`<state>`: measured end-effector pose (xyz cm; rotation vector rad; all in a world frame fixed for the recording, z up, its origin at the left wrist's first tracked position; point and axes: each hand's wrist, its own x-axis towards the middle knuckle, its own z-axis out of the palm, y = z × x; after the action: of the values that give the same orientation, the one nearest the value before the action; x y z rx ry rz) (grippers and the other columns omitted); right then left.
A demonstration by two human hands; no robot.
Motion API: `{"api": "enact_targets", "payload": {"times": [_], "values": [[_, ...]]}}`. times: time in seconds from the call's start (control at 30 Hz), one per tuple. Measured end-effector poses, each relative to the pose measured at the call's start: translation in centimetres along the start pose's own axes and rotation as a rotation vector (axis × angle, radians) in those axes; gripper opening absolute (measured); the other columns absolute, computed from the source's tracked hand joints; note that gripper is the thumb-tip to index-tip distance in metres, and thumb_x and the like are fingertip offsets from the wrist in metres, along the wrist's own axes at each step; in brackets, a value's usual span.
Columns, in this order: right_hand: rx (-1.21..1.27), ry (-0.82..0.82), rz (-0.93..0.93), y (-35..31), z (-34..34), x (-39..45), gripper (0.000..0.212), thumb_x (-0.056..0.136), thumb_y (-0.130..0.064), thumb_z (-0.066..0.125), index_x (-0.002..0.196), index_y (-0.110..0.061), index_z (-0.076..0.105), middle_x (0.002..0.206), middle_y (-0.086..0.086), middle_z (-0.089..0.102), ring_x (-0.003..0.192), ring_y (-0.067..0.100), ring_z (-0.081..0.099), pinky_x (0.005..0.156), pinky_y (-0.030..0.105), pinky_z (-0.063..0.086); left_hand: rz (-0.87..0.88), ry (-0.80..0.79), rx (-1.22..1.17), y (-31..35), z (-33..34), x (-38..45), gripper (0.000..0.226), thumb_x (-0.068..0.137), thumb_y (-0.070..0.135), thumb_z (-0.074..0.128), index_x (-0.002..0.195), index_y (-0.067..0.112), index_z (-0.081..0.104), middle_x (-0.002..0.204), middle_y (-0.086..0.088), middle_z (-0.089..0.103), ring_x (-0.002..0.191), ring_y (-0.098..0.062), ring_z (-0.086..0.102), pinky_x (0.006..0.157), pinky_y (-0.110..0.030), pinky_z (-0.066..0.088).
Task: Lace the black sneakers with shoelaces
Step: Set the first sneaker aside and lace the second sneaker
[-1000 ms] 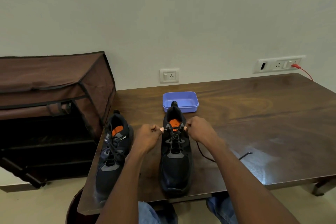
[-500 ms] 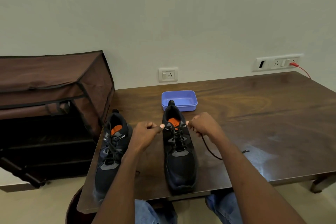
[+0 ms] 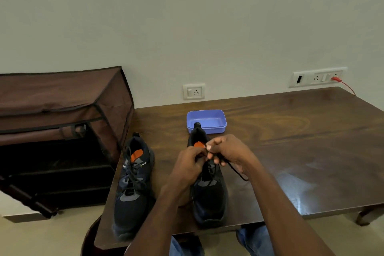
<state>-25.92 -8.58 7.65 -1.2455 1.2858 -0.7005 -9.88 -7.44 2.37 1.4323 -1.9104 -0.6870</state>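
Black mesh and grey panels make up the right sneaker [image 3: 208, 195], which stands toe toward the person at the near edge of the wooden table [image 3: 301, 151]. Directly above its tongue and orange tab, the two hands meet. The left hand [image 3: 190, 165] comes in from the lower left with its fingers curled and pinching at the top of the lacing, and the right hand [image 3: 228, 151] faces it, knuckles up, thumb and forefinger pinched on the shoelace [image 3: 236, 171]. The fingertips of both hands touch or nearly touch over the shoe's collar. A free length of the lace runs from under the right hand down to the tabletop just right of the shoe.

Both forearms reach forward from the bottom of the view, converging on the shoe.

Beside it on the left stands the other sneaker [image 3: 133, 185], already laced, its toe slightly over the table's edge. A blue tray [image 3: 216, 128] sits just behind the right sneaker's heel.

Hands cover the upper eyelets, so how the lace passes through them cannot be made out.
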Motion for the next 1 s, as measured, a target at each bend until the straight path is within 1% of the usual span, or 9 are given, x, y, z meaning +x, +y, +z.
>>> {"api": "enact_targets", "payload": {"times": [0.1,0.2,0.37,0.57,0.7,0.77,0.83,0.9,1.0], "values": [[-0.008,-0.007,0.005,0.0,0.7,0.4,0.020,0.096,-0.003,0.059,0.105,0.015,0.064,0.070,0.012,0.069,0.048,0.013,0.058,0.041,0.020,0.040,-0.109,0.144,-0.140,-0.2,0.0,0.0,0.031,0.091,0.010,0.065,0.102,0.035,0.050,0.087,0.015,0.069,0.081,-0.007,0.065,0.070,-0.024,0.051],[-0.064,-0.091,-0.001,-0.1,0.8,0.3,0.018,0.099,-0.006,0.055,0.101,0.006,0.067,0.075,0.012,0.071,0.054,0.015,0.062,0.046,0.021,0.046,-0.079,0.120,-0.198,-0.7,-0.2,0.0,0.045,0.092,0.004,0.063,0.130,0.029,0.059,0.096,0.011,0.072,0.090,-0.001,0.067,0.080,-0.014,0.052],[-0.060,-0.012,0.035,0.1,0.1,0.5,0.011,0.093,-0.007,0.066,0.097,0.003,0.065,0.066,0.010,0.068,0.048,0.014,0.060,0.044,0.021,0.046,-0.044,0.180,-0.158,-0.4,-0.6,-0.5,0.028,0.091,-0.002,0.059,0.103,0.018,0.075,0.084,0.017,0.069,0.075,0.004,0.064,0.065,-0.011,0.048],[-0.414,-0.071,0.222,0.5,1.1,1.0,0.013,0.095,-0.013,0.059,0.097,-0.001,0.065,0.054,0.004,0.062,0.039,0.014,0.051,0.038,0.023,0.039,-0.125,0.254,-0.235,0.1,-0.3,0.0,0.031,0.087,-0.001,0.066,0.078,0.027,0.058,0.076,0.011,0.066,0.067,0.004,0.060,0.058,-0.010,0.045],[-0.600,0.443,0.070,1.3,0.4,1.8,0.020,0.093,-0.011,0.051,0.084,-0.012,0.068,0.069,0.000,0.072,0.054,0.015,0.063,0.055,0.029,0.052,-0.097,0.219,-0.182,-0.6,-0.5,0.0,0.034,0.086,-0.002,0.066,0.078,0.028,0.053,0.077,0.002,0.065,0.067,0.001,0.058,0.059,-0.013,0.046],[-0.534,0.636,-0.143,1.5,0.4,2.4,0.025,0.094,-0.010,0.049,0.107,-0.020,0.068,0.094,-0.002,0.073,0.081,0.021,0.067,0.068,0.033,0.053,-0.080,0.228,-0.163,-0.6,-0.6,0.0,0.032,0.086,-0.003,0.066,0.079,0.025,0.054,0.077,0.001,0.064,0.067,0.002,0.058,0.059,-0.012,0.046],[-0.325,0.470,-0.202,1.3,0.9,3.3,0.055,0.095,-0.005,0.046,0.145,-0.028,0.045,0.115,-0.004,0.068,0.093,0.023,0.066,0.071,0.037,0.056,-0.044,0.263,-0.136,-0.7,-0.2,0.2,0.023,0.087,-0.002,0.066,0.086,0.021,0.062,0.076,0.003,0.066,0.070,-0.005,0.060,0.059,-0.011,0.045],[-0.355,0.226,-0.191,1.5,1.7,3.7,0.072,0.094,-0.005,0.050,0.155,-0.035,0.025,0.116,-0.002,0.068,0.090,0.023,0.067,0.061,0.032,0.055,-0.023,0.284,-0.110,-0.5,0.2,0.2,0.019,0.088,0.000,0.066,0.096,0.016,0.071,0.078,0.005,0.069,0.072,-0.007,0.063,0.061,-0.012,0.047],[-0.562,0.183,-0.239,1.9,2.0,4.5,0.057,0.089,-0.014,0.062,0.140,-0.034,0.046,0.096,0.000,0.071,0.087,0.019,0.066,0.076,0.042,0.057,-0.064,0.261,-0.039,-0.4,0.1,0.9,0.023,0.092,0.005,0.062,0.110,0.014,0.074,0.090,0.000,0.074,0.076,-0.009,0.065,0.068,-0.019,0.052]]}}
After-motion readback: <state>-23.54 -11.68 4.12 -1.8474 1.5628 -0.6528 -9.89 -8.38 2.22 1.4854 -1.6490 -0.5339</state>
